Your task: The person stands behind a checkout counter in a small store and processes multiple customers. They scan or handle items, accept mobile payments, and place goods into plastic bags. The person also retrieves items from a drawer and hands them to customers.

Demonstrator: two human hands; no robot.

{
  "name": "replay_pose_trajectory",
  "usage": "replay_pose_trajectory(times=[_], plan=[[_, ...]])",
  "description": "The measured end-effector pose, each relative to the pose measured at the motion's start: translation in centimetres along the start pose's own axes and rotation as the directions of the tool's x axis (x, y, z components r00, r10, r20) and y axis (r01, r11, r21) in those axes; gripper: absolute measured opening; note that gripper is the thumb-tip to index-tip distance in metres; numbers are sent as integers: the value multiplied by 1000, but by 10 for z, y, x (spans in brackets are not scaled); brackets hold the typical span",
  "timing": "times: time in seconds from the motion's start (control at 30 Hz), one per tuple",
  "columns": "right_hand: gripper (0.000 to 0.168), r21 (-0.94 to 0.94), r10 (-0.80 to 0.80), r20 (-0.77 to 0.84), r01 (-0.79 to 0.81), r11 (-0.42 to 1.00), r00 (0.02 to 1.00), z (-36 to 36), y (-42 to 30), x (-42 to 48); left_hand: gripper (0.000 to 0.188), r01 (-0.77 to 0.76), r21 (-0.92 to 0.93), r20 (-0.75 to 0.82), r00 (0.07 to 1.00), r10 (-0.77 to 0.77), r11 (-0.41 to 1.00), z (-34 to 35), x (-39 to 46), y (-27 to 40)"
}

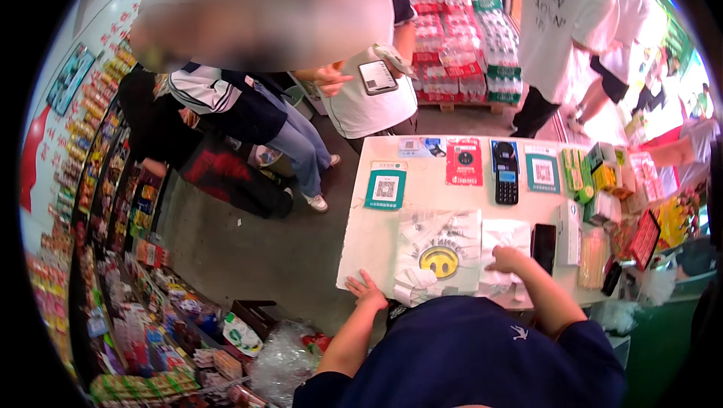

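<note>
My left hand [367,293] rests on the near left corner of the white counter [361,238], fingers apart and holding nothing. On the counter to its right lies a flat stack of white plastic carrier bags [412,238] printed with a yellow smiley face. My right hand [507,260] is over a second stack of plain white bags [508,230], its fingertips at the bags' surface. Whether it pinches a bag cannot be seen. A black smartphone [543,247] lies just right of that hand.
A black payment terminal [506,176] stands between printed code cards [386,186]. Small boxes [607,173] crowd the counter's right side. Across it, a person holds a phone [378,78]. Snack shelves [113,182] line the left, and packs of bottled water [452,41] are stacked behind.
</note>
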State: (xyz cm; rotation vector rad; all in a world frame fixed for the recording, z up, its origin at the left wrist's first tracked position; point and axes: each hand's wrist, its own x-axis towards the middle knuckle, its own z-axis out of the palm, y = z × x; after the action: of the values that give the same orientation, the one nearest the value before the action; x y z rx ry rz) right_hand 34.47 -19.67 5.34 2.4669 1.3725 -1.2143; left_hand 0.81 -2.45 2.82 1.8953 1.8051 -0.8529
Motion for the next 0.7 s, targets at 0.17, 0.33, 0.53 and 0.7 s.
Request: replay_pose_trajectory(times=[0.17,0.33,0.53,0.7], plan=[[65,223,-275,-592,483,847,757,-104,-76,13,117,-44,6,-27,999,44,999,6,4,-6],[73,103,-262,-876,686,720,406,-212,-167,66,118,-74,25,-32,997,74,997,6,10,-4],[68,41,-304,-850,630,776,431,-235,-239,108,120,-29,54,-11,999,30,998,1,5,2],[69,-48,-363,-838,606,794,408,-216,-244,119,116,-24,3,6,1000,24,1000,-4,2,4]])
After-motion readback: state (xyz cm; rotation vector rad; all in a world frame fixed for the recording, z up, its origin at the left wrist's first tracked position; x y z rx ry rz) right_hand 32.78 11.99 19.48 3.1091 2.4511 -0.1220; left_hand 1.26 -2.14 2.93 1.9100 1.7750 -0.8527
